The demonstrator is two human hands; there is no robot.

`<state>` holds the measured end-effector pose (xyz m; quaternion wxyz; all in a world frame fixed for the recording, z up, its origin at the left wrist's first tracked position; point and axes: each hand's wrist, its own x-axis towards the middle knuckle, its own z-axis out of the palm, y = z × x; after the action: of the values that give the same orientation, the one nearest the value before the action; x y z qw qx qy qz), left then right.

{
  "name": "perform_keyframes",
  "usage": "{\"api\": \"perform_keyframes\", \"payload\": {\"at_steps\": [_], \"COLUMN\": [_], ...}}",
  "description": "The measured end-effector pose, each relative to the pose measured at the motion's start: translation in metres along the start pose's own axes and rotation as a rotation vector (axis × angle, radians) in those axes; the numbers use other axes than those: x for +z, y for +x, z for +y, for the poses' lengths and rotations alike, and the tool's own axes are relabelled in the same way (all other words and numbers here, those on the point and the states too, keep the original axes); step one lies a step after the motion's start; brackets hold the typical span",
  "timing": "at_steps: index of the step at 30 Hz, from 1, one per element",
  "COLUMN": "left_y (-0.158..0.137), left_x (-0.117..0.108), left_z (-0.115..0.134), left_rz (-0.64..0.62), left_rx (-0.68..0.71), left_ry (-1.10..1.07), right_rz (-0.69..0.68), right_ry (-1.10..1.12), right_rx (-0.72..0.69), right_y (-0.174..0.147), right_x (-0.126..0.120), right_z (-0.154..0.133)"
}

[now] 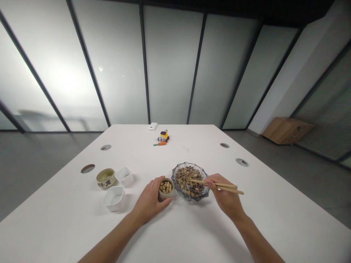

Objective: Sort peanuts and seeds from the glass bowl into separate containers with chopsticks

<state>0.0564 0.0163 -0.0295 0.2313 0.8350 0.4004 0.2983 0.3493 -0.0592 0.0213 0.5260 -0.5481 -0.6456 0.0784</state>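
Observation:
My left hand (151, 199) is wrapped round a small cup (165, 195) that stands beside the glass bowl and is filled with pale nuts, perhaps pistachios (166, 187). In my right hand (226, 195) is a pair of wooden chopsticks (230, 187), their tips down among the seeds. Those striped sunflower seeds (189, 175) fill a clear glass bowl (205, 173) with a scalloped rim, and some nuts and darker seeds lie mixed in near its front. Whether the chopstick tips pinch anything is too small to tell.
To the left stand a greenish ceramic bowl (106, 179) with dark characters and two white plastic containers (113, 199) (124, 176). Farther back lie a toy carrot (160, 144), a yellow toy vehicle (163, 136) and a white box-like object (153, 126). Round cable holes (87, 168) pierce the white table (175, 233).

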Motion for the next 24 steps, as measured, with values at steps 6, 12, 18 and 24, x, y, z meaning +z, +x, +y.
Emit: {"api": "perform_keyframes", "payload": {"at_steps": [6,12,18,24], "left_y": [-0.0002,-0.0002,0.0002,-0.0005], "left_x": [0.001,0.0003,0.0001,-0.0002], "left_z": [-0.0006,0.001,0.0014,0.0014], "left_rz": [0.008,0.004,-0.003,-0.011], "left_rx": [0.003,-0.019,-0.02,-0.028], "left_ry": [-0.002,-0.003,-0.002,0.0], "right_rz": [0.131,0.169,0.134,0.084], "right_ry": [-0.085,-0.098,-0.101,-0.116], "right_rx": [-0.06,-0.11,-0.122,-0.077], "right_y": [0.0027,0.0014,0.0003,0.0006], "right_x": [-0.005,-0.0048,-0.0026,-0.0015], "right_z": [0.0025,0.0031,0.0019,0.004]}}
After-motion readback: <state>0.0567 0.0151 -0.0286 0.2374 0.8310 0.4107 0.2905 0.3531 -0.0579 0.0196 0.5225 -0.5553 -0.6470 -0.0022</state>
